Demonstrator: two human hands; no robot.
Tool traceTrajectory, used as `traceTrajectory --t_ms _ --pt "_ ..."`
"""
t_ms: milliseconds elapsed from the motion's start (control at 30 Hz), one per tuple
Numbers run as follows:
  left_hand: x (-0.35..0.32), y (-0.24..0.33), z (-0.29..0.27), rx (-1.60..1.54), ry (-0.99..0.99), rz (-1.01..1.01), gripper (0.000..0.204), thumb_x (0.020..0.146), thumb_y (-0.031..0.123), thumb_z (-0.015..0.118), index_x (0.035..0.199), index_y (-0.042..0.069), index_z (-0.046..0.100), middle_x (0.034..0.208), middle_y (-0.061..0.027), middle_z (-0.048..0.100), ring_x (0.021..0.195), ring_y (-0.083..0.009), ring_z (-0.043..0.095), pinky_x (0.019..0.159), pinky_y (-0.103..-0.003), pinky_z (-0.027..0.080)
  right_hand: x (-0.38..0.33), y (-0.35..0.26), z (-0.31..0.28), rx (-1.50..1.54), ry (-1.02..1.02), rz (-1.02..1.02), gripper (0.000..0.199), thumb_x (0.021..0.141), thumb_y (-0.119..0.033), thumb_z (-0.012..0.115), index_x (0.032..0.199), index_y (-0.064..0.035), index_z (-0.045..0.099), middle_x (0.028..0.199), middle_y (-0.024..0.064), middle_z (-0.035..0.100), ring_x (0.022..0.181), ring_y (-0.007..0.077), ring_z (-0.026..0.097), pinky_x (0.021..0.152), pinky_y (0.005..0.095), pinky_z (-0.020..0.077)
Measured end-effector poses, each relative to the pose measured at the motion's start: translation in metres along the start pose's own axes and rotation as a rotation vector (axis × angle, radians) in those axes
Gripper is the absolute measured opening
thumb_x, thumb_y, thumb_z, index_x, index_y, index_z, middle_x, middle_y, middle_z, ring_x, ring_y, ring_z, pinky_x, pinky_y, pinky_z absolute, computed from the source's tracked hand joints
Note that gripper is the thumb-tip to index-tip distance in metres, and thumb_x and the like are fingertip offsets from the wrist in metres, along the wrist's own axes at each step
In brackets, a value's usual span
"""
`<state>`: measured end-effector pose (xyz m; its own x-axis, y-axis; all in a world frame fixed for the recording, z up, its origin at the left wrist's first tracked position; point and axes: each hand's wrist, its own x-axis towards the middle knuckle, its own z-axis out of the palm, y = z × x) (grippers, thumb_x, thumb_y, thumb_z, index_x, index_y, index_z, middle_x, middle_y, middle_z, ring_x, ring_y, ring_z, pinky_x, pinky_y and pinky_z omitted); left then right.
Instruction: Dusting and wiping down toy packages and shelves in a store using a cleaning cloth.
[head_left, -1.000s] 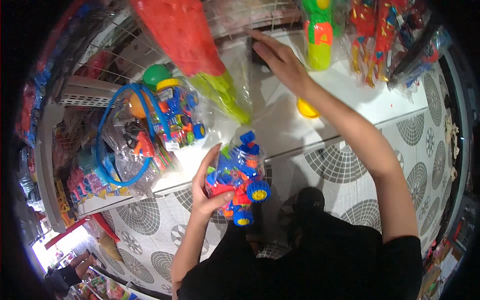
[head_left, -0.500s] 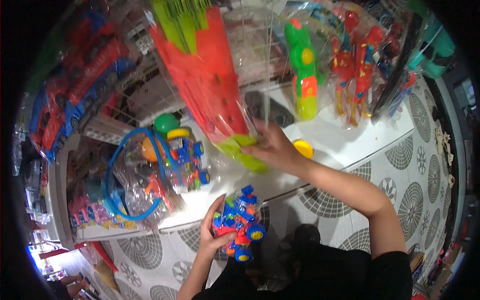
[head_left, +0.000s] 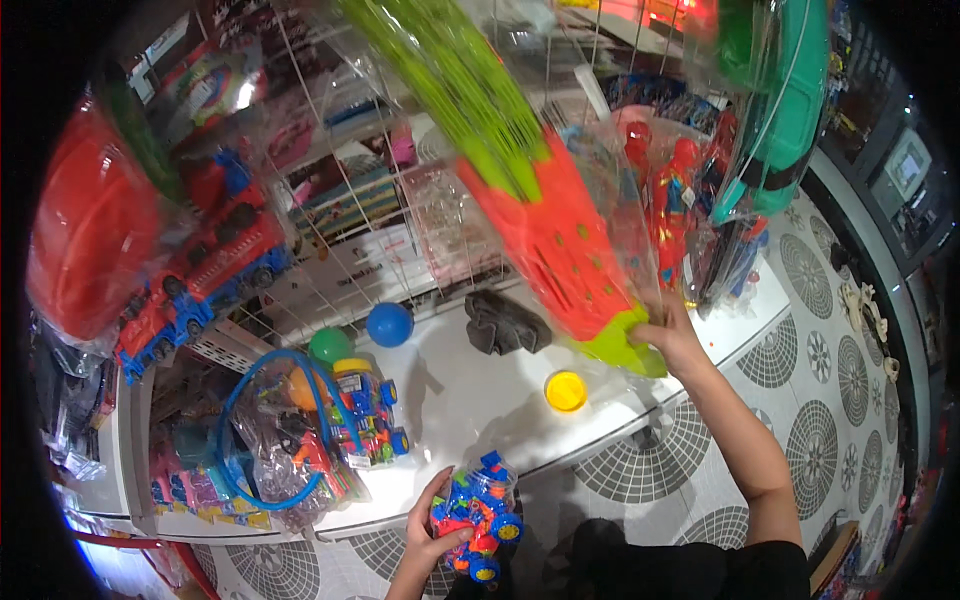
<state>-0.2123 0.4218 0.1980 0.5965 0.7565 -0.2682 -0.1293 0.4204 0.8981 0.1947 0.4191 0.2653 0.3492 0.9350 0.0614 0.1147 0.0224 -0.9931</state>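
My left hand (head_left: 432, 530) is wrapped round a clear car-shaped jar of building blocks (head_left: 480, 515) with blue and yellow wheels, low over the white shelf's front edge. My right hand (head_left: 660, 340) grips the lower lime-green end of a long red and green plastic toy (head_left: 560, 240) in clear wrap. The toy leans up and left before the wire rack, and its kind is unclear. A round yellow lid (head_left: 566, 391) lies on the shelf between my hands. A dark crumpled item (head_left: 505, 323) is just behind it.
On the shelf (head_left: 445, 400) stand a similar wheeled jar (head_left: 368, 415), a blue hoop (head_left: 222, 425), a green ball (head_left: 330, 345) and a blue ball (head_left: 389, 324). Wrapped toy trucks (head_left: 205, 275) hang left; red figures (head_left: 672, 205) and a teal toy (head_left: 790, 110) are at right.
My right hand has moved right and slightly down with the long toy, uncovering the blue ball and the wire rack. My left hand keeps its hold on the jar. The view has shifted.
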Motion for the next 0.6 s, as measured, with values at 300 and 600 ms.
traceTrajectory --t_ms 300,600 --pt "0.001 0.001 0.010 -0.012 0.049 -0.024 0.092 0.059 0.010 0.077 0.137 -0.006 0.032 0.128 -0.0182 0.046 0.115 -0.0254 0.051 0.100 -0.035 0.040 -0.030 0.051 -0.054 -0.024 0.177 0.112 0.054 0.052 0.000 0.055 0.105 0.0057 0.063 0.088 0.0053 0.064 0.079 0.0118 0.057 0.066 0.0237 0.0440" --pt "0.001 0.000 0.019 -0.022 0.040 -0.054 0.092 0.060 0.010 0.076 0.138 -0.007 0.031 0.126 -0.0188 0.050 0.110 -0.0250 0.055 0.098 -0.036 0.042 -0.018 0.069 -0.055 0.287 0.201 0.043 0.077 0.048 -0.003 0.051 0.125 0.0041 0.052 0.117 0.0099 0.061 0.102 0.0153 0.056 0.082 0.0248 0.0432"
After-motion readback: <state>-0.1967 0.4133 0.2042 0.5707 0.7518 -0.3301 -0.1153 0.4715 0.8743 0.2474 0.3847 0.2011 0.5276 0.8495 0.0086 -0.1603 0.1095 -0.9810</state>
